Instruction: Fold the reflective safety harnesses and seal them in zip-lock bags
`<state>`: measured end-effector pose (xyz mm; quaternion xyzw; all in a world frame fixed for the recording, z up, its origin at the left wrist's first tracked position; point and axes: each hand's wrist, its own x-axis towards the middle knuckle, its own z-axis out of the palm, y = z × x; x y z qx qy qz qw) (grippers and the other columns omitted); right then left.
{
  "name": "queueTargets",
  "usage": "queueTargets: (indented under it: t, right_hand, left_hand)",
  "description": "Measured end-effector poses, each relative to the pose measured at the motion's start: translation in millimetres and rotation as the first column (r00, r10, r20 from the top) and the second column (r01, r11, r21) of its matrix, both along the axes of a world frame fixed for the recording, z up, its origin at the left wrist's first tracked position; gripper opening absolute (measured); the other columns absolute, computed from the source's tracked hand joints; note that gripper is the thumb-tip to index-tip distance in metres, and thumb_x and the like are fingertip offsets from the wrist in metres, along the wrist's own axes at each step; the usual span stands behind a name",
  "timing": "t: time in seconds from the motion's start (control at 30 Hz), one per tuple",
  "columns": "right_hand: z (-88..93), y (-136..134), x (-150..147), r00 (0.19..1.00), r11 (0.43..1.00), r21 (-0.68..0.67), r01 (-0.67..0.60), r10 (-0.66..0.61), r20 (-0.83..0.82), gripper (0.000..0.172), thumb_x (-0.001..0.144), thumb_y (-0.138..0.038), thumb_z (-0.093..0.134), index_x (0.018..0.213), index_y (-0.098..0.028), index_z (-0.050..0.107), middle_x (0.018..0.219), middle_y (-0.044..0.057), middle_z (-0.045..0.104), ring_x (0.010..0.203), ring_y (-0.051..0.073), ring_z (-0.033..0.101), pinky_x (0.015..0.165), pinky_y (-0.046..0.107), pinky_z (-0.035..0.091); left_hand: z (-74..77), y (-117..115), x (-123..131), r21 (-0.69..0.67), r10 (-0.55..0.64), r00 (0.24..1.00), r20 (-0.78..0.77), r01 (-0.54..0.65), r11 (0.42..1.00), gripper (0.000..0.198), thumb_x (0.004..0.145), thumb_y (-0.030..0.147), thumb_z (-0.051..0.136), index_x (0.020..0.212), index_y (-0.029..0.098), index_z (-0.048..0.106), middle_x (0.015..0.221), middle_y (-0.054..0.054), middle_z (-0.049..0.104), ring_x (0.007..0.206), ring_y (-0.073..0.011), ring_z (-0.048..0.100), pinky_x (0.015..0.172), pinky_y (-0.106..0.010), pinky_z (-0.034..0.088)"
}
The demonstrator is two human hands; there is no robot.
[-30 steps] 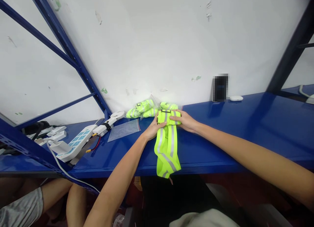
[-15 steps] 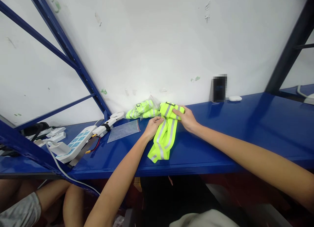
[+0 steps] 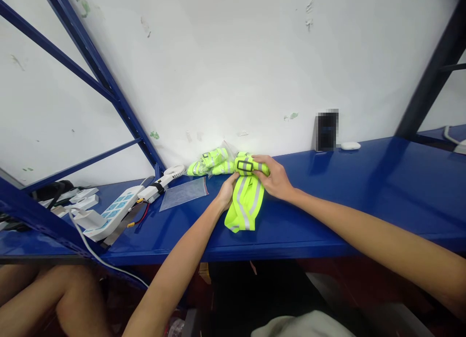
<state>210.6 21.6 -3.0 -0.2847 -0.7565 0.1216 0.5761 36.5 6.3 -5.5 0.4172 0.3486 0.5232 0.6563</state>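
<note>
A neon-yellow reflective strap [image 3: 244, 206] with grey stripes is between my hands, its upper end rolled up and a dark rectangular buckle showing on the roll. My right hand [image 3: 274, 177] is closed around the roll's right end, fingers over the top and thumb below. At the roll's lower left my left hand [image 3: 228, 189] pinches the strap's edge. The loose length hangs down toward me onto the blue table. Just behind and to the left lie several rolled neon straps [image 3: 214, 161] in clear plastic bags.
A flat clear zip bag [image 3: 184, 193] lies left of my left hand. Farther left are a white handheld fan [image 3: 174, 172] and a power strip [image 3: 115, 213]. A dark pixelated object [image 3: 326, 131] leans on the wall beside a white case [image 3: 350, 146]. Another person's legs [image 3: 54, 293] show below.
The rolled end has turned, so the buckle now faces me, and the hanging length is shorter. My right hand has wrapped over the roll. The other person's legs have shifted.
</note>
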Motion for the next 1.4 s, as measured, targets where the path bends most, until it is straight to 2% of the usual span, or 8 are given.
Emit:
queueTargets:
  t: [0.23,0.43,0.53,0.63,0.77,0.97,1.13,1.4]
  right_hand:
    - [-0.9,2.0,2.8,0.977,0.983,0.074,-0.166,0.154,0.148,0.026,0.08,-0.01,0.052,0.1,-0.023,0.059,0.127,0.011,0.06,0.121,0.028,0.054,0.1,0.048,0.042]
    - [0.4,6.9,6.5,0.97,0.943,-0.232,-0.239,0.24,-0.021,0.021,0.086,-0.029,0.056,0.105,-0.026,0.063,0.143,0.005,0.05,0.135,0.028,0.042,0.11,0.049,0.032]
    - [-1.5,15.4,4.5,0.938,0.763,-0.55,-0.34,0.232,-0.257,0.039,0.089,-0.04,0.054,0.127,-0.03,0.055,0.139,0.005,0.054,0.129,0.027,0.05,0.104,0.047,0.042]
    - [-0.8,18.4,3.7,0.898,0.539,-0.719,-0.439,0.268,-0.348,0.039,0.086,-0.045,0.059,0.118,-0.023,0.062,0.121,0.009,0.067,0.111,0.029,0.063,0.09,0.046,0.054]
    - [3.5,15.2,7.3,0.921,0.696,-0.604,-0.388,0.278,-0.273,0.041,0.077,-0.04,0.071,0.113,-0.02,0.067,0.114,0.008,0.07,0.107,0.029,0.064,0.09,0.046,0.054]
    - [4.1,6.0,10.1,0.994,0.969,-0.227,-0.097,0.107,0.031,0.05,0.075,-0.028,0.071,0.124,-0.024,0.059,0.12,0.006,0.066,0.108,0.029,0.062,0.097,0.046,0.048]
    - [-2.5,3.9,6.8,0.976,0.995,0.025,-0.096,0.089,0.199,0.048,0.077,-0.01,0.057,0.122,-0.026,0.058,0.13,0.007,0.06,0.121,0.027,0.056,0.104,0.046,0.042]
    - [-1.3,-6.2,3.5,0.901,0.956,0.121,-0.267,0.203,0.382,0.048,0.075,-0.004,0.049,0.118,-0.023,0.057,0.142,0.011,0.046,0.128,0.028,0.049,0.101,0.048,0.046]
  left_hand:
    - [4.7,-2.9,0.3,0.057,-0.076,0.993,0.092,0.071,0.996,0.053,0.084,0.051,0.056,0.118,0.011,0.062,0.103,-0.014,0.073,0.096,-0.031,0.069,0.089,-0.043,0.052]
    - [-7.8,9.1,-3.5,0.024,0.039,0.999,-0.029,-0.039,0.999,0.042,0.082,0.035,0.062,0.117,0.012,0.064,0.102,-0.012,0.073,0.09,-0.0267,0.07,0.084,-0.038,0.055]
    - [-9.3,9.9,-4.7,0.082,0.109,0.994,-0.026,-0.106,0.991,0.055,0.083,0.03,0.06,0.137,0.022,0.05,0.123,-0.008,0.066,0.102,-0.0249,0.068,0.088,-0.037,0.054]
    - [-5.6,5.9,-4.9,0.113,0.117,0.993,-0.007,-0.115,0.987,0.078,0.083,0.023,0.06,0.15,0.037,0.024,0.142,-0.002,0.053,0.113,-0.0223,0.063,0.095,-0.038,0.051]
    - [1.6,1.0,-6.2,0.173,0.087,0.996,-0.005,-0.085,0.981,0.093,0.082,0.019,0.064,0.153,0.04,0.008,0.147,-0.002,0.047,0.122,-0.023,0.058,0.1,-0.041,0.048]
    - [0.6,0.7,-7.2,0.084,-0.003,1.0,0.014,0.001,0.996,0.086,0.079,0.015,0.066,0.148,0.041,0.022,0.141,-0.004,0.054,0.111,-0.024,0.065,0.093,-0.044,0.053]
    - [0.6,-0.6,-6.7,0.003,-0.115,0.993,0.031,0.115,0.993,0.052,0.085,0.034,0.062,0.134,0.026,0.046,0.117,-0.011,0.067,0.093,-0.0254,0.071,0.079,-0.043,0.058]
    - [-0.4,-1.1,-7.4,0.081,-0.062,0.997,0.039,0.059,0.995,0.055,0.077,0.031,0.074,0.124,0.029,0.046,0.102,-0.001,0.067,0.088,-0.0197,0.07,0.08,-0.041,0.059]
